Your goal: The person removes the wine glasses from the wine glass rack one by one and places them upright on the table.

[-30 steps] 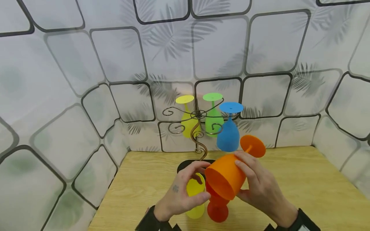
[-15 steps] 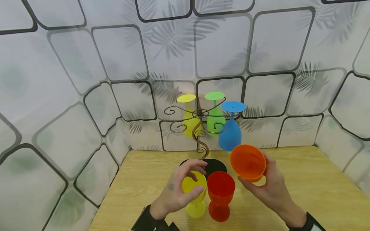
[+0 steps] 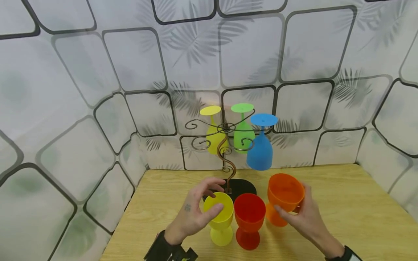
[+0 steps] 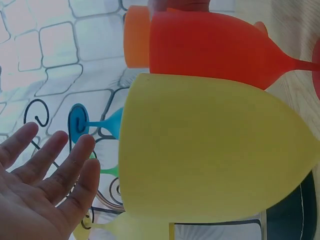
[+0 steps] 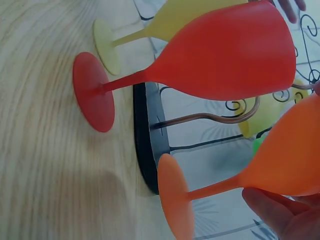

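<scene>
My right hand holds an orange plastic goblet by its bowl, thumb across the near side. The goblet is upright with a slight tilt, its foot close to the table to the right of a red goblet. Left of the red one stands a yellow goblet, mouth up. Beside the yellow rim hovers my left hand, fingers spread and holding nothing. The left wrist view shows those fingers apart from the yellow bowl. In the right wrist view, the right thumb lies under the orange bowl.
Behind the goblets rises a curled metal glass rack on a black base. Yellow, green and blue goblets hang upside down from its arms. Patterned cloth walls enclose the wooden table.
The orange goblet has swung from tilted over the red one to nearly upright, moving right and down in the right hand. The left hand has drifted slightly left, away from the orange goblet.
</scene>
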`<state>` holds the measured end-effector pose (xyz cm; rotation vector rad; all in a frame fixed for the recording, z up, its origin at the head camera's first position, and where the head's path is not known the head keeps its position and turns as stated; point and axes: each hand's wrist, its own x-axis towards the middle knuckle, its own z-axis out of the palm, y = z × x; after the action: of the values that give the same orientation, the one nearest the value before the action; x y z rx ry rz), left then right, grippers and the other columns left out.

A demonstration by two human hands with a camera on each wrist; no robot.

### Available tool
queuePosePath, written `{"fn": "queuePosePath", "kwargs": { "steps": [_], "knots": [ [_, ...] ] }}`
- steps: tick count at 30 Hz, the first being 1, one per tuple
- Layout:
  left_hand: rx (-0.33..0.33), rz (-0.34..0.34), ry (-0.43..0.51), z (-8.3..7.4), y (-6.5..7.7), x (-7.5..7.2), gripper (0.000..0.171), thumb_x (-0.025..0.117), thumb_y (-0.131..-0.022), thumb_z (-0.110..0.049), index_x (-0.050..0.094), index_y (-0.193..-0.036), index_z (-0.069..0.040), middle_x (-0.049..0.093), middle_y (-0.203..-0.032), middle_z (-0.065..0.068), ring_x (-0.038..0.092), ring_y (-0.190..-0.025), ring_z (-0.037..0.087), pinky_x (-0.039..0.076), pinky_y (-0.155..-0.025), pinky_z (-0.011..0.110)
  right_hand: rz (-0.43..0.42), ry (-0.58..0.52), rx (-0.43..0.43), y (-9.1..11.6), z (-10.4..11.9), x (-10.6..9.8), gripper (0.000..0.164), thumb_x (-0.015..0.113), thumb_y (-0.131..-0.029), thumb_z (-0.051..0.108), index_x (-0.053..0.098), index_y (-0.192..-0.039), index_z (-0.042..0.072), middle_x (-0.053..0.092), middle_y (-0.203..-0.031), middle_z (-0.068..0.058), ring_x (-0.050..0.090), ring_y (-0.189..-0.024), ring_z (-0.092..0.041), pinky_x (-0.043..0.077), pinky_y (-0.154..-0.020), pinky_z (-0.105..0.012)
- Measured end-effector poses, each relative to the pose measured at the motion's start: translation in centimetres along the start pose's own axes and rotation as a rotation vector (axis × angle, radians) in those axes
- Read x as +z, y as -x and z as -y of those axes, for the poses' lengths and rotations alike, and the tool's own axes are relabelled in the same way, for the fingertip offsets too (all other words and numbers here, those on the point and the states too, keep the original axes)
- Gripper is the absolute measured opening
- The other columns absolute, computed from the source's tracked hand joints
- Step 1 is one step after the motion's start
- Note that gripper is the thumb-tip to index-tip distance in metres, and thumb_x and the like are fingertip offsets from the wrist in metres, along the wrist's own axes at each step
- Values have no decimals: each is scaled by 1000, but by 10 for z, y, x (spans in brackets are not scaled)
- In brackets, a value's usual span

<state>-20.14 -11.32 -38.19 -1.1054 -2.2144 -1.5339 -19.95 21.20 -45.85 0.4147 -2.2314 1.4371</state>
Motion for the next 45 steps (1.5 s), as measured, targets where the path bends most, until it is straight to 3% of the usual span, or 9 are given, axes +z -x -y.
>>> {"fn": "queuePosePath", "kwargs": {
  "steps": [10, 17, 26, 38, 45],
  "knots": [
    [28, -5, -18, 7, 1, -1, 47, 67, -89, -5, 58, -135, -14, 66, -127, 8, 66, -106, 30, 56, -85, 36, 32, -3, 54, 15, -4, 6, 78, 84, -76, -2, 35, -137, -3, 64, -116, -21, 66, -92, 2, 60, -67, -23],
    [13, -16, -40, 9, 1, 0, 46, 67, -88, -5, 59, -133, -14, 67, -124, 6, 67, -107, 26, 55, -85, 36, 51, 5, 110, 26, -7, 8, 78, 85, -77, 2, 35, -138, -1, 65, -118, -22, 66, -93, 2, 60, -68, -23],
    [7, -21, -51, 12, 3, 1, 45, 67, -88, -5, 59, -132, -13, 67, -123, 6, 67, -105, 26, 55, -84, 37, 90, 59, 227, 36, -9, 11, 78, 86, -80, 11, 34, -138, 2, 64, -121, -19, 63, -91, 2, 59, -69, -22],
    [7, -22, -46, 18, 5, 4, 42, 67, -89, -5, 60, -130, -7, 69, -117, 6, 66, -103, 24, 55, -83, 36, 91, 88, 262, 38, -12, 13, 82, 87, -79, 13, 32, -139, 2, 65, -121, -19, 62, -90, 3, 58, -69, -23],
    [31, -21, -45, 22, 6, 6, 39, 66, -90, -5, 61, -128, -10, 70, -112, 11, 66, -100, 23, 55, -82, 35, 70, 108, 221, 41, -11, 13, 90, 91, -75, 13, 31, -141, 1, 66, -120, -20, 66, -92, -4, 60, -69, -26]
  ]
}}
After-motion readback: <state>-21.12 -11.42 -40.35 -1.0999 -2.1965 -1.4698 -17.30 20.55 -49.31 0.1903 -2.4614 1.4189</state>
